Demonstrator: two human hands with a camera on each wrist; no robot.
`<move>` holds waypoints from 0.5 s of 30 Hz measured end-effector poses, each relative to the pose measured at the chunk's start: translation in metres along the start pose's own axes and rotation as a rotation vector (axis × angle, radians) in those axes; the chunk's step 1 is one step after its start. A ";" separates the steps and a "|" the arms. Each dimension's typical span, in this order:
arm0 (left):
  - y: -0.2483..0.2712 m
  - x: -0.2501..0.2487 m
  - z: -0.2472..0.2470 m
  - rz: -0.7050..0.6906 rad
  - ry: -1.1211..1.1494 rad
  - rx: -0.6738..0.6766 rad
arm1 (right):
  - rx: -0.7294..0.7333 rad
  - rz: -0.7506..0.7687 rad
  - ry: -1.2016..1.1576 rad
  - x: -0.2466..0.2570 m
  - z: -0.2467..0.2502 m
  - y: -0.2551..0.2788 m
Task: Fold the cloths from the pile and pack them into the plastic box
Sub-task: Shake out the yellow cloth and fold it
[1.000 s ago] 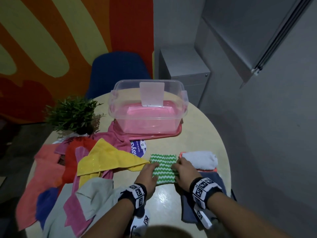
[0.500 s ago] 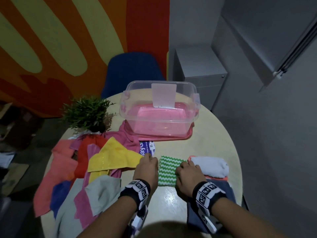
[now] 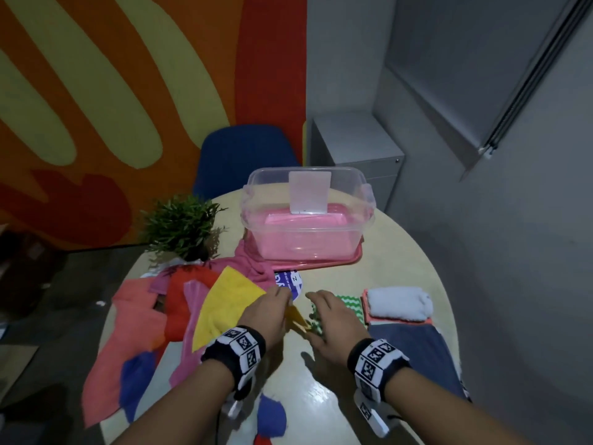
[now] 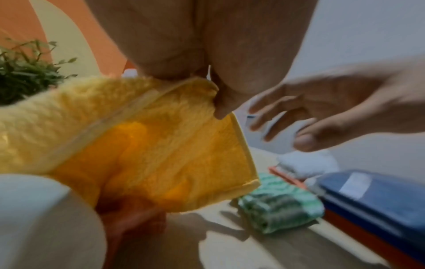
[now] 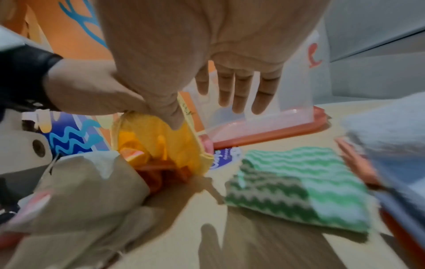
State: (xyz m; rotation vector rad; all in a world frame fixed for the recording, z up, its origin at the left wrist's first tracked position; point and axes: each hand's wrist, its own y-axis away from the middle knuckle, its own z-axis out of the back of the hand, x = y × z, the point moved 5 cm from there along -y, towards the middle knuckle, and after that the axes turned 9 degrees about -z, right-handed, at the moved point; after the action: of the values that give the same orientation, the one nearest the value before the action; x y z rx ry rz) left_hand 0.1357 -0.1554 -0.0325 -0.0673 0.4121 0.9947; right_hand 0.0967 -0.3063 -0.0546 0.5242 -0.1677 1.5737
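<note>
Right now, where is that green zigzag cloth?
The green zigzag cloth lies folded on the table under the right hand, between the yellow cloth and the white towel.

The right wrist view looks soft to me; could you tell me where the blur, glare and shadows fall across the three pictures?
Right wrist view: green zigzag cloth smeared by motion, hand shadows on the table. Left wrist view: right hand blurred, yellow cloth soft. Head view: dim room, a glare patch on the tabletop near the wrists, straight wall edges bowed.

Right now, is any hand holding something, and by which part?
The left hand pinches the yellow cloth at its corner edge. The right hand holds nothing; its fingers are spread.
</note>
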 end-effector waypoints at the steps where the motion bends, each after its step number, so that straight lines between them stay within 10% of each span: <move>1: 0.006 -0.009 0.007 -0.052 0.016 -0.013 | -0.020 0.015 -0.026 0.012 0.000 -0.001; 15: 0.056 0.038 0.097 -0.121 -0.066 -0.186 | -0.479 0.037 -0.155 0.051 0.108 0.022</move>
State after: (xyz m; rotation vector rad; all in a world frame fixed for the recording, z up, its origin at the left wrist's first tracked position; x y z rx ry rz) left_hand 0.1374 -0.0708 0.0498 -0.2245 0.2516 0.9110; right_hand 0.1007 -0.3070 0.0672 0.2647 -0.6566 1.4632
